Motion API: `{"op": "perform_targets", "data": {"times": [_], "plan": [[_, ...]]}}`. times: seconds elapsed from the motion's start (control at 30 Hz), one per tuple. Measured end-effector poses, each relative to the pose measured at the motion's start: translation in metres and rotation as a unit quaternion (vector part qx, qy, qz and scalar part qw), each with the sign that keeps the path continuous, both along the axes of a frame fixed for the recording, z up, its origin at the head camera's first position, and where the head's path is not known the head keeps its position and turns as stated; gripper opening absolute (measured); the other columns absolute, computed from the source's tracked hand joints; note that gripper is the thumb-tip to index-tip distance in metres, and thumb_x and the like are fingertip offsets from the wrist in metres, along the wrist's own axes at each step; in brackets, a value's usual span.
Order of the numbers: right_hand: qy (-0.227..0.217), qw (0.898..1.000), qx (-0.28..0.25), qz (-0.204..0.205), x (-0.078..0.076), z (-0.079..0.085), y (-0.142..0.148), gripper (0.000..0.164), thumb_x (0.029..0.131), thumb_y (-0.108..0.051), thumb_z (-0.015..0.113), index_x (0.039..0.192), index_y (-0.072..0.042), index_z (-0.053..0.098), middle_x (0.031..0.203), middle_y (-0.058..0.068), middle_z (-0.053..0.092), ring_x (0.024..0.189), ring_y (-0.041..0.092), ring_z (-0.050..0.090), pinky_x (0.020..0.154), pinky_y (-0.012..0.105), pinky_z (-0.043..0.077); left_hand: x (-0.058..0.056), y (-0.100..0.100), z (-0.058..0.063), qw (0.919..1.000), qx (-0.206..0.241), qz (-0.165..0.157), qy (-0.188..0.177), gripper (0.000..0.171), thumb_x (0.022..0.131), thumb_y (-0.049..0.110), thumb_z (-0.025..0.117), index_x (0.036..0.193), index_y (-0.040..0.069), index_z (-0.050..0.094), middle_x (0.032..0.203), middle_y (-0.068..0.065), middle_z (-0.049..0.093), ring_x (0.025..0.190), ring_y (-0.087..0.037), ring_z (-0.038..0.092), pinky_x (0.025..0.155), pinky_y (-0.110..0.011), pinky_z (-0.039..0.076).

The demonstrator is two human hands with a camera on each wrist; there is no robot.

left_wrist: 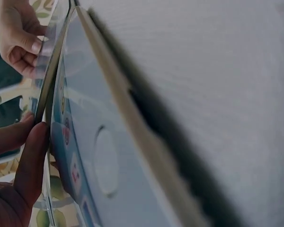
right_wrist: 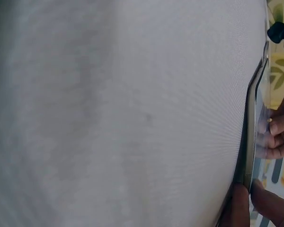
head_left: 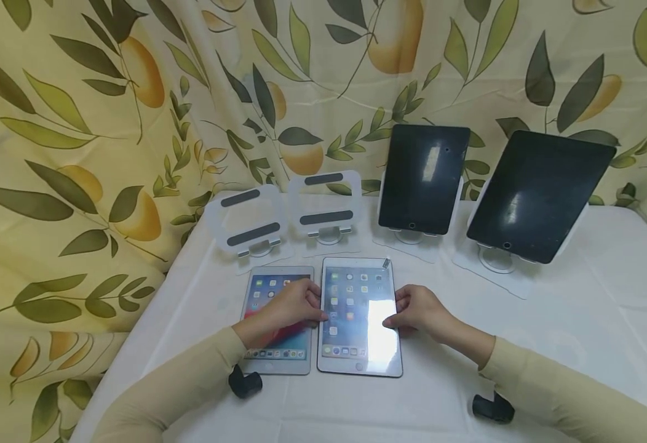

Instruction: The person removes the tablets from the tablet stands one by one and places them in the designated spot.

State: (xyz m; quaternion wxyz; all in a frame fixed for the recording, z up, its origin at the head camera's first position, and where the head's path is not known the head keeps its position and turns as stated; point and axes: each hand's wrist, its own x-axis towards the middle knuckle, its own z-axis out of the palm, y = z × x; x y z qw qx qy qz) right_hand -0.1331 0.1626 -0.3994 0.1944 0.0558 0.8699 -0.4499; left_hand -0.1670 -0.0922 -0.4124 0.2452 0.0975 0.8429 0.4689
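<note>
Two tablets with lit home screens lie side by side on the white table in the head view. My left hand [head_left: 293, 303] reaches over the left tablet [head_left: 285, 368] and pinches the left edge of the right tablet [head_left: 359, 367] between thumb and fingers. On the opposite edge, my right hand [head_left: 424, 312] pinches that same tablet, thumb on top. A small dark tab [head_left: 387, 263] shows at its top right corner. In the right wrist view, the held tablet [right_wrist: 250, 142] appears edge-on, low over the cloth, with right fingertips [right_wrist: 241, 205] at its side.
Behind the tablets stand two white tablet stands [head_left: 256, 229] [head_left: 326, 218] with grey pads. To their right, a smaller dark tablet [head_left: 424, 178] and a larger dark tablet [head_left: 542, 194] lean on similar stands. A patterned curtain [head_left: 323, 80] hangs along the back and left of the white-covered table [head_left: 345, 412].
</note>
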Motion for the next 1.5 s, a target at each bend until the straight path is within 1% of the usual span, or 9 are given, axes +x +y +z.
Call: {"op": "perform_targets", "data": {"times": [0.13, 0.53, 0.67, 0.8, 1.07, 1.17, 1.27, 1.37, 1.5], "plan": [[-0.009, 1.0, 0.004, 0.003, -0.001, 0.0, 0.0, 0.052, 0.069, -0.002, 0.081, 0.111, 0.01, 0.052, 0.087, 0.013, 0.06, 0.067, 0.015, 0.057, 0.061, 0.027, 0.056, -0.002, 0.001, 0.001, 0.9998, -0.016, -0.009, 0.005, 0.05, 0.074, 0.005, 0.078, 0.115, -0.007, 0.052, 0.073, -0.004, 0.068, 0.06, -0.017, 0.068, 0.059, -0.025, 0.055], [0.003, 0.997, 0.048, 0.054, -0.008, 0.006, 0.0, 0.048, 0.066, -0.008, 0.084, 0.101, 0.008, 0.055, 0.081, 0.01, 0.061, 0.065, 0.015, 0.056, 0.06, 0.025, 0.049, -0.006, 0.002, 0.004, 0.999, -0.04, -0.019, 0.006, 0.05, 0.073, 0.007, 0.08, 0.112, -0.007, 0.053, 0.071, -0.003, 0.067, 0.058, -0.014, 0.067, 0.058, -0.024, 0.055], [0.005, 0.997, 0.055, 0.061, -0.01, 0.006, -0.001, 0.048, 0.066, -0.007, 0.084, 0.1, 0.009, 0.055, 0.081, 0.01, 0.062, 0.065, 0.014, 0.057, 0.059, 0.024, 0.049, -0.007, 0.001, 0.005, 0.9992, -0.036, -0.017, -0.005, 0.05, 0.073, 0.006, 0.079, 0.112, -0.008, 0.052, 0.073, -0.005, 0.066, 0.058, -0.014, 0.067, 0.058, -0.025, 0.056], [0.003, 0.997, 0.054, 0.063, -0.011, 0.006, -0.002, 0.048, 0.066, -0.007, 0.084, 0.101, 0.009, 0.054, 0.082, 0.01, 0.063, 0.065, 0.014, 0.058, 0.06, 0.024, 0.051, -0.009, 0.001, 0.005, 0.9989, -0.044, -0.013, -0.012, 0.048, 0.073, 0.006, 0.079, 0.111, -0.006, 0.052, 0.073, -0.006, 0.066, 0.058, -0.014, 0.066, 0.057, -0.026, 0.056], [0.0, 0.996, 0.053, 0.07, -0.014, 0.005, 0.0, 0.047, 0.066, -0.007, 0.084, 0.099, 0.009, 0.054, 0.081, 0.01, 0.063, 0.063, 0.014, 0.059, 0.059, 0.025, 0.052, -0.015, 0.005, 0.006, 0.9982, -0.046, -0.007, -0.037, 0.039, 0.073, 0.003, 0.078, 0.102, -0.005, 0.054, 0.072, -0.009, 0.066, 0.054, -0.014, 0.065, 0.051, -0.024, 0.054], [-0.004, 0.996, 0.05, 0.076, -0.015, 0.005, 0.002, 0.053, 0.068, -0.01, 0.084, 0.105, 0.01, 0.051, 0.083, 0.011, 0.062, 0.062, 0.014, 0.06, 0.059, 0.026, 0.053, -0.016, 0.005, 0.009, 0.9975, -0.052, -0.008, -0.047, 0.034, 0.074, 0.003, 0.078, 0.098, -0.006, 0.055, 0.069, -0.011, 0.067, 0.052, -0.014, 0.065, 0.05, -0.024, 0.054], [-0.006, 0.996, 0.049, 0.078, -0.017, 0.006, 0.005, 0.063, 0.07, -0.016, 0.083, 0.114, 0.011, 0.047, 0.085, 0.013, 0.062, 0.06, 0.013, 0.061, 0.058, 0.026, 0.054, -0.018, 0.004, 0.015, 0.9976, -0.054, -0.008, -0.043, 0.035, 0.075, 0.004, 0.077, 0.102, -0.008, 0.057, 0.067, -0.011, 0.067, 0.053, -0.016, 0.066, 0.052, -0.026, 0.055], [-0.011, 0.996, 0.049, 0.079, -0.018, 0.008, 0.008, 0.071, 0.071, -0.022, 0.083, 0.119, 0.011, 0.043, 0.088, 0.013, 0.064, 0.059, 0.013, 0.062, 0.058, 0.026, 0.054, -0.021, 0.002, 0.021, 0.9981, -0.056, -0.012, -0.025, 0.041, 0.077, 0.007, 0.076, 0.111, -0.007, 0.058, 0.068, -0.01, 0.067, 0.057, -0.018, 0.068, 0.055, -0.027, 0.056], [-0.013, 0.996, 0.039, 0.085, -0.018, 0.012, 0.014, 0.072, 0.073, -0.024, 0.082, 0.121, 0.011, 0.042, 0.091, 0.013, 0.065, 0.061, 0.014, 0.062, 0.06, 0.027, 0.054, -0.027, 0.0, 0.024, 0.9987, -0.048, -0.014, -0.009, 0.044, 0.079, 0.009, 0.075, 0.117, -0.006, 0.058, 0.069, -0.009, 0.067, 0.059, -0.018, 0.068, 0.057, -0.028, 0.057]]}}
